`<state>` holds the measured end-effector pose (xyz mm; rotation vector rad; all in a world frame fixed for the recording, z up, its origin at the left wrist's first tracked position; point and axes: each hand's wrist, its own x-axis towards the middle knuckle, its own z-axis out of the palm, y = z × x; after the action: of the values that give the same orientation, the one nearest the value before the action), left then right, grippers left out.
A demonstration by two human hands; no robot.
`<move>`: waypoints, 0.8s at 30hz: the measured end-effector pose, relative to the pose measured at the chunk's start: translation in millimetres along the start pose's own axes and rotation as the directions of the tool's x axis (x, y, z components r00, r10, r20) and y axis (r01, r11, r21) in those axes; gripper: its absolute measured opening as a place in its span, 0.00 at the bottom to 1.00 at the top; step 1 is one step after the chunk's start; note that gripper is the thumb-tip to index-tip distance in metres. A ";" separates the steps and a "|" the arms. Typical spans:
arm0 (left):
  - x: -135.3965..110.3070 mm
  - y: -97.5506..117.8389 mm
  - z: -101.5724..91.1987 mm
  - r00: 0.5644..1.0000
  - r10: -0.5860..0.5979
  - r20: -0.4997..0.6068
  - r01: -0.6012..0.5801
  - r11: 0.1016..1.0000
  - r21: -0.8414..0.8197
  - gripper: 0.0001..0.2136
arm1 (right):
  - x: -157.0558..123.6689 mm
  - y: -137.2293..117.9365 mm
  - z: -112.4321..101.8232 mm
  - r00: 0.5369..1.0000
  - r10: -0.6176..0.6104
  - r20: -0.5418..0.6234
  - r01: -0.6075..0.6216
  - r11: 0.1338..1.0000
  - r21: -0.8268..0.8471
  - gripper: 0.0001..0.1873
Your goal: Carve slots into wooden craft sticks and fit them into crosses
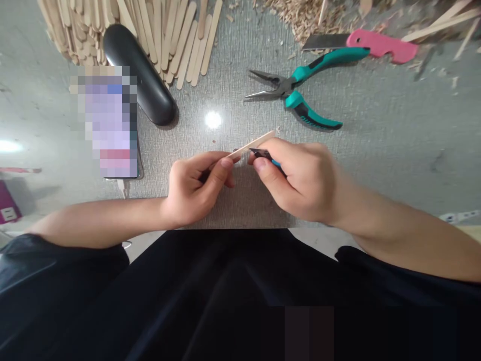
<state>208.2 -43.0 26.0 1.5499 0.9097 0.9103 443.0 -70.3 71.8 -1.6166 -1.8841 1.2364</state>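
My left hand [201, 185] is closed, pinching one end of a thin wooden craft stick [246, 147] between thumb and fingers. The stick slants up to the right, its far end reaching over my right hand's knuckles. Wrapped in my right hand [300, 178] is a cutter knife [260, 152] with a dark blade and a bit of blue handle showing; most of it is hidden by the fingers. Its blade tip is at the stick's lower edge, near the middle. Small curled shavings [278, 129] show by the stick's far end.
Teal-handled needle-nose pliers [283, 87] lie open beyond my right hand, beside a pink folding knife [381, 45]. Wood shavings [300, 20] are heaped at the back right. Several craft sticks [180, 40], a black case [139, 75] and a blurred phone [112, 125] with a cable occupy the left.
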 end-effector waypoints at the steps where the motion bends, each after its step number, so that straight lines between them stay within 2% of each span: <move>1: -0.6 0.1 -0.3 1.000 -0.002 0.004 0.002 1.000 0.006 0.14 | -0.5 -0.2 0.5 1.000 0.008 0.011 -0.008 1.000 0.027 0.12; 6: -3.1 -2.2 -3.3 0.998 -0.047 0.039 0.046 0.999 0.018 0.17 | -0.9 -4.6 1.1 0.989 0.068 0.135 -0.106 0.950 0.295 0.17; 12: -2.8 -2.0 -4.0 0.994 -0.085 0.065 0.084 0.996 0.025 0.21 | 2.7 -4.3 3.7 0.972 0.134 0.195 -0.219 0.821 0.527 0.15; 16: -1.2 -0.9 -4.4 0.992 -0.083 0.093 0.078 0.996 0.053 0.20 | 5.3 1.5 7.4 0.954 0.149 0.259 -0.288 0.689 0.666 0.13; 20: 2.2 0.2 -6.3 0.988 -0.066 0.137 0.051 0.993 0.110 0.18 | 10.1 6.0 11.0 0.942 0.135 0.307 -0.324 0.603 0.729 0.23; 24: 5.4 1.2 -6.7 0.985 -0.025 0.168 -0.002 0.987 0.158 0.19 | 14.1 8.4 14.5 0.953 0.104 0.286 -0.285 0.632 0.720 0.33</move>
<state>204.5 -35.6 28.6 1.7272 0.8844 0.6986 433.4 -63.1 53.5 -1.2394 -1.0045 2.0166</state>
